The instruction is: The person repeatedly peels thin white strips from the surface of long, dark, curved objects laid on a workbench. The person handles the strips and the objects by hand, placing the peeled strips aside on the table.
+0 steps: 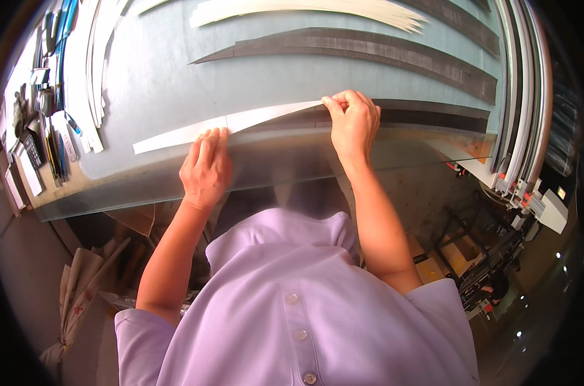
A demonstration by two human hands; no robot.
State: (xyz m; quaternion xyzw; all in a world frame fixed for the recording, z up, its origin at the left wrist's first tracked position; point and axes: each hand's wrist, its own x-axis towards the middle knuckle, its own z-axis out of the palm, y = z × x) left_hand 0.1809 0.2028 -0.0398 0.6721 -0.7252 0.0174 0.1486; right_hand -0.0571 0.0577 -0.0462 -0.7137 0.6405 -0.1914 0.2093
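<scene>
A long white strip, tapering to a point at its right end, lies slantwise along the near part of the glass-topped table. A thin line crosses it near the middle. My left hand has its fingers bunched together, fingertips on the strip's near edge; its thumb is hidden. Between thumb and forefinger, my right hand pinches the strip's pointed end. Under and to the right of that hand lies a dark strip, partly overlapped by the white one.
Farther back are another dark curved strip and a fanned stack of cream strips. Pens, cutters and a calculator crowd the left side, beside long white strips. Metal rails bound the right. The glass edge runs before me.
</scene>
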